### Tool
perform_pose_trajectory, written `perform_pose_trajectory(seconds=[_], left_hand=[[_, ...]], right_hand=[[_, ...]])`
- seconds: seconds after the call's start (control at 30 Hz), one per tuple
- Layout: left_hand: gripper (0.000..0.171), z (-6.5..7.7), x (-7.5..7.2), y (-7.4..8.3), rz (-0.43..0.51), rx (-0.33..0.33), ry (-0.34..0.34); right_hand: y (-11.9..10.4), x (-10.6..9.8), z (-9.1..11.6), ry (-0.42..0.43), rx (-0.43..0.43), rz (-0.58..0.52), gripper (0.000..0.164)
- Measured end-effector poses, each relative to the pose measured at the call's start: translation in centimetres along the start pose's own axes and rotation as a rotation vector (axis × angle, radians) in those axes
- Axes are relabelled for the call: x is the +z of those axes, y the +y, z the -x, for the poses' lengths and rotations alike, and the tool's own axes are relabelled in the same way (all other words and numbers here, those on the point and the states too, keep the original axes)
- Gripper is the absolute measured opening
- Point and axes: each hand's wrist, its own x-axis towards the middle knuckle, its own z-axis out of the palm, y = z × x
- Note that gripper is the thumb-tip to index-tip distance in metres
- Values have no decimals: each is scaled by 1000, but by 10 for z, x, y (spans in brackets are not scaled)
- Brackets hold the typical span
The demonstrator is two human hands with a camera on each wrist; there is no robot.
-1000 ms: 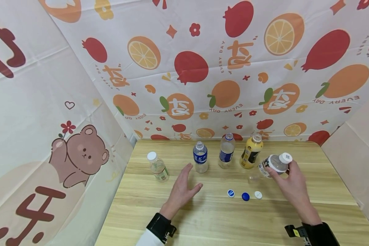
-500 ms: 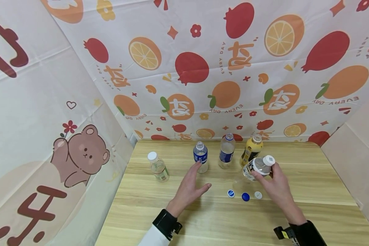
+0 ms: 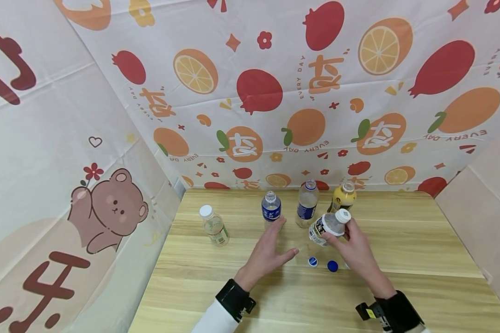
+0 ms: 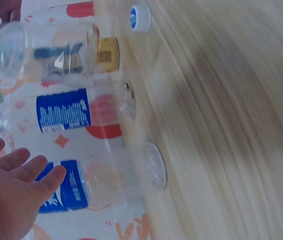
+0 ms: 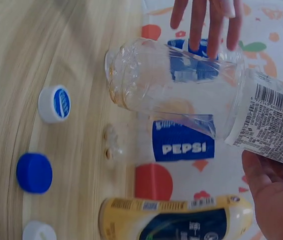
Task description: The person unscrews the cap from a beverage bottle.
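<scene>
My right hand (image 3: pixel 356 247) grips a clear plastic bottle (image 3: pixel 334 224) with a white cap around its upper part. The bottle is tilted over the table, its black-and-white label (image 5: pixel 269 115) near the fingers and its clear base end pointing at the left. My left hand (image 3: pixel 266 256) holds nothing; its fingers are extended and spread, thumb apart. In the head view it overlaps the lower part of a blue-labelled uncapped bottle (image 3: pixel 271 208). Another uncapped bottle (image 3: pixel 307 203), with a blue Pepsi label (image 5: pixel 184 142), stands behind the held one.
A yellow bottle (image 3: pixel 343 196) stands at the back, partly hidden by the held bottle. A white-capped bottle (image 3: pixel 214 226) stands at left. On the wooden table (image 3: pixel 275 305) lie a white-and-blue cap (image 3: pixel 313 262), a blue cap (image 3: pixel 332 266) and a white cap (image 5: pixel 39 231).
My right hand has carried the white-capped bottle leftward, from the right of the yellow bottle to in front of it. My left hand has moved right, towards it.
</scene>
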Motion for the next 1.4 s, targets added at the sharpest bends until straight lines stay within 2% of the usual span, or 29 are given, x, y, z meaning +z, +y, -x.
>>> perform_pose_trajectory(seconds=[0.17,0.33,0.5,0.63,0.8,1.03,1.23,1.4], left_hand=[[90,-3,6,6,-17,81,8],[92,-6,9,11,-51,104,-4],[93,-10,10,13,-58,128,-8],[93,-13,11,13,-26,102,-37],[92,-14,11,14,49,58,-81],[91,-15,12,13,155,42,-125],[86,-16,14,12,169,64,-141],[84,-13,15,11,133,61,-119]], right_hand=[[-5,11,-1,-25,-33,-8,65],[-9,19,-1,-61,-41,-40,67],[-12,25,0,-83,-88,-56,65],[-12,29,2,-94,-120,-60,66],[-14,34,4,-133,-119,-88,70],[-13,37,6,-163,-129,-109,70],[-8,39,5,-172,-149,-120,69],[-4,37,3,-181,-139,-108,70]])
